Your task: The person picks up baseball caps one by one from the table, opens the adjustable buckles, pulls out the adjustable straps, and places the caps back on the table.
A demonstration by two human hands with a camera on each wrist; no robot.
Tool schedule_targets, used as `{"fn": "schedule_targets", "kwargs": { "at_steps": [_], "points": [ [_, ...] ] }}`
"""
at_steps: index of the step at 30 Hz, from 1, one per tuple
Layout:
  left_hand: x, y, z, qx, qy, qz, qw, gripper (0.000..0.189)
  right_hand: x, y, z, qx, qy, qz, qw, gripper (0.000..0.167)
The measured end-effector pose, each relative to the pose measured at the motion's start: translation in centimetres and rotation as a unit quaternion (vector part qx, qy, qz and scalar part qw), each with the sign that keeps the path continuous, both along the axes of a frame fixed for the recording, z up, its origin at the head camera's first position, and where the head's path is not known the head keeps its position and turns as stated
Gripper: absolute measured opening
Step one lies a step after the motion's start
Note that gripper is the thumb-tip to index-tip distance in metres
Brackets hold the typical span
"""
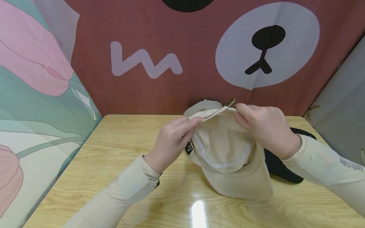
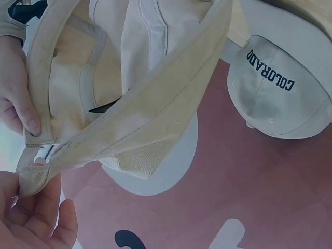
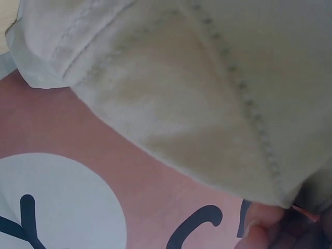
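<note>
A beige baseball cap (image 1: 228, 148) is held over the table with its brim toward the near side and its lined inside showing. My left hand (image 1: 174, 137) pinches one part of the cap's back strap (image 1: 214, 114). My right hand (image 1: 263, 128) grips the strap's other side between thumb and fingers. The left wrist view shows the strap ends (image 2: 36, 166) overlapping between both hands. Stitched cap fabric (image 3: 155, 114) fills most of the right wrist view, with fingers (image 3: 259, 223) at its lower corner.
Behind the held cap lies a pale cap (image 2: 275, 88) lettered COLORADO. A black cap (image 1: 279, 161) rests on the wooden table (image 1: 119, 152) at the right, partly behind my right arm. A brown printed cloth (image 1: 148, 91) hangs along the table's back edge.
</note>
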State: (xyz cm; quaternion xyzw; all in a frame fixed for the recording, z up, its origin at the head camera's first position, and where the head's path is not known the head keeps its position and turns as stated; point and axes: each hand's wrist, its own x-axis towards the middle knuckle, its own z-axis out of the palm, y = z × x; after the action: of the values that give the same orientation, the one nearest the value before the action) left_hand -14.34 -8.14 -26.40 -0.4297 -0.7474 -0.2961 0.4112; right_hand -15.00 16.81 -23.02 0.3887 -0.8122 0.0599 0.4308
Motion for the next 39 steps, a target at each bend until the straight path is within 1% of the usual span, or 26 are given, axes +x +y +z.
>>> {"fn": "schedule_targets", "kwargs": {
  "at_steps": [6, 12, 15, 19, 25, 29, 35, 39],
  "points": [
    [0.03, -0.11, -0.10, 0.000, -0.002, -0.001, 1.0000, 0.018, -0.06, 0.05, -0.10, 0.000, -0.004, 0.001, 1.0000, 0.040],
    [0.06, -0.13, -0.11, 0.000, -0.003, -0.002, 1.0000, 0.018, -0.01, 0.05, -0.10, -0.001, -0.006, 0.002, 1.0000, 0.044],
    [0.08, -0.14, -0.07, -0.001, -0.003, -0.002, 1.0000, 0.019, -0.04, 0.06, -0.10, -0.004, -0.007, 0.003, 1.0000, 0.043],
    [0.12, -0.16, -0.01, -0.003, -0.005, 0.001, 1.0000, 0.020, -0.03, 0.09, -0.11, -0.006, -0.011, 0.004, 0.9999, 0.037],
    [0.15, -0.20, -0.04, -0.005, -0.008, 0.001, 0.9999, 0.020, 0.08, 0.14, -0.12, -0.007, -0.019, -0.003, 0.9998, 0.022],
    [0.17, -0.22, -0.07, -0.002, -0.011, -0.003, 0.9999, 0.021, 0.14, 0.13, -0.14, -0.010, -0.020, -0.009, 0.9997, 0.018],
    [0.22, -0.10, -0.07, 0.006, -0.015, -0.013, 0.9998, 0.023, 0.13, 0.26, -0.16, -0.014, -0.016, -0.008, 0.9997, 0.021],
    [0.26, -0.03, -0.04, 0.006, -0.015, -0.014, 0.9998, 0.023, 0.12, 0.37, -0.17, -0.013, -0.016, -0.007, 0.9998, 0.025]
  ]
}}
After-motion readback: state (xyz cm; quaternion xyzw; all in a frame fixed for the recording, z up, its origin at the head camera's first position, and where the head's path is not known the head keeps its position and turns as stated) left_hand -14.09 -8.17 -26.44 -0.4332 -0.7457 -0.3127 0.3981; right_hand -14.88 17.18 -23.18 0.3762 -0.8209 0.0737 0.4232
